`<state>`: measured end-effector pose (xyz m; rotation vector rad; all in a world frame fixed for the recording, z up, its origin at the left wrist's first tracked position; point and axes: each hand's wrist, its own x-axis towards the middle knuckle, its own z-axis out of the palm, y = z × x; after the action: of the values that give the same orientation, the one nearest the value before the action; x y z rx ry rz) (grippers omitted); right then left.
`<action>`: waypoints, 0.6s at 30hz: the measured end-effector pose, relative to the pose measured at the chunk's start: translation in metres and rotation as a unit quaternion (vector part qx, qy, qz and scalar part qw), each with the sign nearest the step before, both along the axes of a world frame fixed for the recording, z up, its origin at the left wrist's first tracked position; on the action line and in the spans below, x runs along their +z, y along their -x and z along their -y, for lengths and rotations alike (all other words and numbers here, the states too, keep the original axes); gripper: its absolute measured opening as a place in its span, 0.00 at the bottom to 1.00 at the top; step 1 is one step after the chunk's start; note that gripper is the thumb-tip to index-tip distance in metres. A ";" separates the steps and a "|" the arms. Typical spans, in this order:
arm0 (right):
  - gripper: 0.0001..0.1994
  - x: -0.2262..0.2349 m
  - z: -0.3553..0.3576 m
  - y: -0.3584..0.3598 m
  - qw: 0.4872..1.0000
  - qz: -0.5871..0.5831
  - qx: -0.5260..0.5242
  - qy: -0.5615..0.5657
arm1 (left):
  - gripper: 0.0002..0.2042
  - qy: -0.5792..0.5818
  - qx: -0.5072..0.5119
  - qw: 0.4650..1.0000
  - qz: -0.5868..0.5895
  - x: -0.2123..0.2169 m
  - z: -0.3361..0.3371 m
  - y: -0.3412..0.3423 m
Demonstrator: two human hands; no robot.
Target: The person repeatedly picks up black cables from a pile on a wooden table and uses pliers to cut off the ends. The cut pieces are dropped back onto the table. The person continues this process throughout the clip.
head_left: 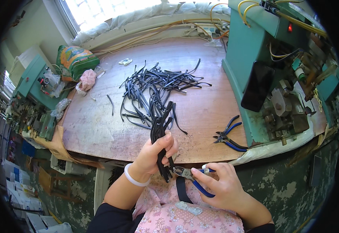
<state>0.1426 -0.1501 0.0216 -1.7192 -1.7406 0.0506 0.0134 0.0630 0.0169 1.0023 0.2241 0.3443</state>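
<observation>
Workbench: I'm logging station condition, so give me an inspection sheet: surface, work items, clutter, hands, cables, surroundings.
Surface: wooden tabletop, marked and worn.
Work items: loose pile of thin black pieces; bundle of black pieces in hand.
Clutter: colourful bag and pink cloth item at left; second cutters lying at right.
Hands: left hand grips the bundle; right hand holds blue-handled cutters, tip near the bundle's lower end.
Cables: orange-brown cables beyond the tabletop's back edge.
Surroundings: green machines on both sides, dark phone-like device on the right one.

Workshop | green machines (pixel 239 58) either side | wooden workbench (pixel 206 112) | blue-handled pliers (pixel 222 137) lying there | worn floor (pixel 286 188)
</observation>
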 end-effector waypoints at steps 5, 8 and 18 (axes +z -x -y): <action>0.29 0.011 0.001 0.001 0.999 0.047 0.000 0.017 | 0.16 0.035 -0.014 0.999 0.029 0.000 0.005 0.001; 0.29 0.002 0.004 0.000 0.999 0.030 0.007 0.015 | 0.17 0.025 -0.010 1.000 0.014 0.003 0.008 0.002; 0.36 0.013 0.006 0.002 0.998 -0.055 0.021 0.018 | 0.16 -0.304 0.349 0.845 0.268 -0.008 0.062 0.006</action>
<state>0.1407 -0.1558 0.0341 -1.6726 -1.7049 0.1930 0.0071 0.0012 0.0088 1.3789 -0.0549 1.4158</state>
